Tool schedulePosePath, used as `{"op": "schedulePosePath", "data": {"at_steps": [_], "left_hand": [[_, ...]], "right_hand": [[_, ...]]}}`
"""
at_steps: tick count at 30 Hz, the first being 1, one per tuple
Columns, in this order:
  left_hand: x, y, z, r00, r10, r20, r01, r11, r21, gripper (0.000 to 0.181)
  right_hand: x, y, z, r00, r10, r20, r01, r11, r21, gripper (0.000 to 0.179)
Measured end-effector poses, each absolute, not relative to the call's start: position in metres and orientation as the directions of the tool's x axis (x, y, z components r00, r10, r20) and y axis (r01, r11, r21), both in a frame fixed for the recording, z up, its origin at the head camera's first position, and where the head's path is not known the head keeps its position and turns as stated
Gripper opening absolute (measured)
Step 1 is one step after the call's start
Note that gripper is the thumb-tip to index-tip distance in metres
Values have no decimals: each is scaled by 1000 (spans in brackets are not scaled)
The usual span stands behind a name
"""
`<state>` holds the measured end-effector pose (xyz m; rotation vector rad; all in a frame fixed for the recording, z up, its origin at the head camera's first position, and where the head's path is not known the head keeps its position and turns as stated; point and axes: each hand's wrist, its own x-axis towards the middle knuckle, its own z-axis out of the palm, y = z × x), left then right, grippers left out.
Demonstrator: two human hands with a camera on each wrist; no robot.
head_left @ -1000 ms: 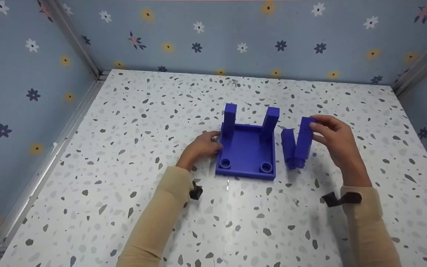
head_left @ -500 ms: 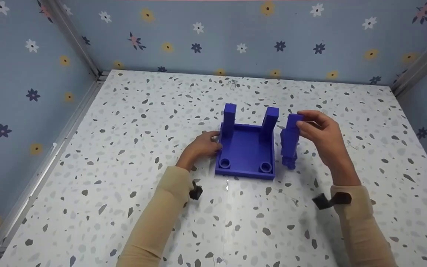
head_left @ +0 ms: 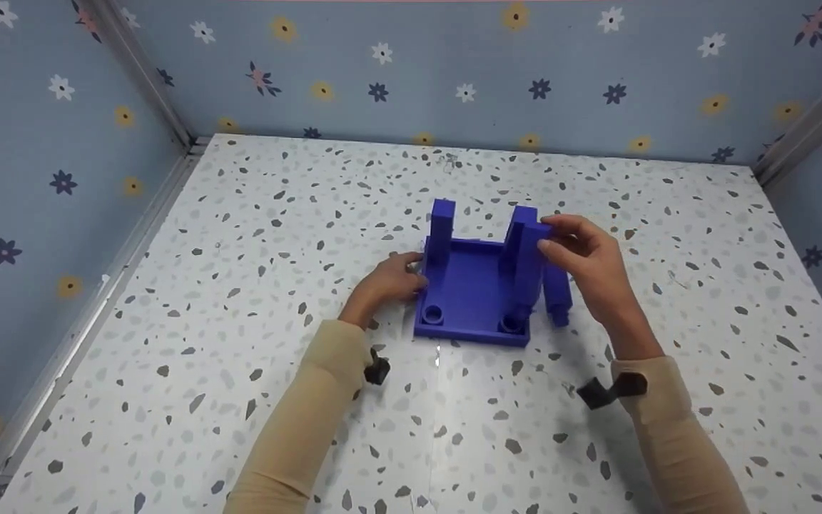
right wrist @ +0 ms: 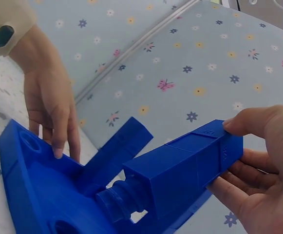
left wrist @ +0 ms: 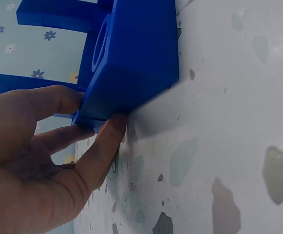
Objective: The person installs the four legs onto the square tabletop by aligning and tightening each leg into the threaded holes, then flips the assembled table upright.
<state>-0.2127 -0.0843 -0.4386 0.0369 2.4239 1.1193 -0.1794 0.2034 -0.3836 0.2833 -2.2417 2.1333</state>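
With our right grip (head_left: 591, 264) we are pinching a blue square leg (head_left: 531, 268) near its top, between thumb and fingertips, at the grip's 9 o'clock. Seen from the head, its long axis is running from about 1 o'clock up top to 7 o'clock at the threaded end (right wrist: 117, 200), which is appearing clear of the tray (head_left: 469, 300). The near-right socket (head_left: 507, 330) is sitting at the grip's 8 o'clock, and we are judging that the coming move is hinging on that end and socket, our right hand being the nearer. A spare leg (head_left: 559, 294) is lying just beside the tray's 3 o'clock side. Our left grip (head_left: 389, 278) is holding the tray's 9 o'clock edge. Two more legs (head_left: 442, 232) are standing at the tray's far corners, all this resting on a speckled desk (head_left: 297, 228).
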Motion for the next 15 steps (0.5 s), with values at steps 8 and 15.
{"op": "schedulePosePath", "data": {"at_steps": [8,15], "left_hand": [[-213,-85,-439,-891,227,-394,-151,670,727,63],[-215,-85,-440,-898,245,-365,-105,685,721,61]], "right_hand": [[-176,182,-388,-975,-131,178,-187,68,-980,41],[-172,165,-391,-961,-168,221,-238,90,-967,40]]}}
